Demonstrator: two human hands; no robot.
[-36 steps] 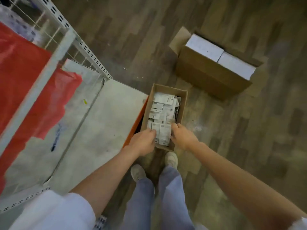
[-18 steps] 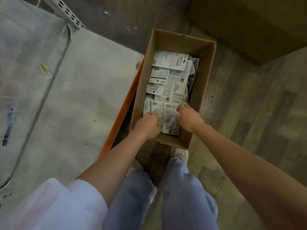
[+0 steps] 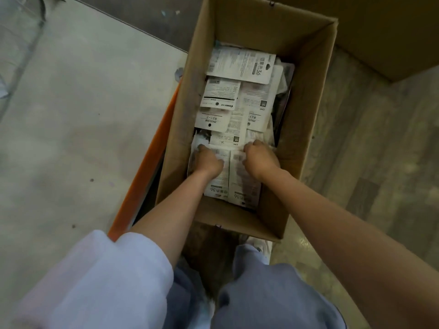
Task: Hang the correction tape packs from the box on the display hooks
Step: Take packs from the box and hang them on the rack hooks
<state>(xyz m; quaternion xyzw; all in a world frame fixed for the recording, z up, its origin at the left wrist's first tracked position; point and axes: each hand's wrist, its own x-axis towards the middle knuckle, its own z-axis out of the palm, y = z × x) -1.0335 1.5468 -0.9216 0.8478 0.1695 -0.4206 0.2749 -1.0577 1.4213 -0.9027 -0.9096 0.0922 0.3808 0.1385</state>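
Now deep in the box (image 3: 306,96): left hand (image 3: 207,159) and right hand (image 3: 260,157) curled onto near-end correction tape packs (image 3: 240,179); best gathering few, lifting straight, hang-holes aligned.

white correction tape packs (image 3: 240,91) — flat, overlapping, printed backs up — inside open cardboard box (image 3: 306,96)

Hands (image 3: 234,160) sunk deeper among packs (image 3: 237,96) (box (image 3: 306,96) nearer)
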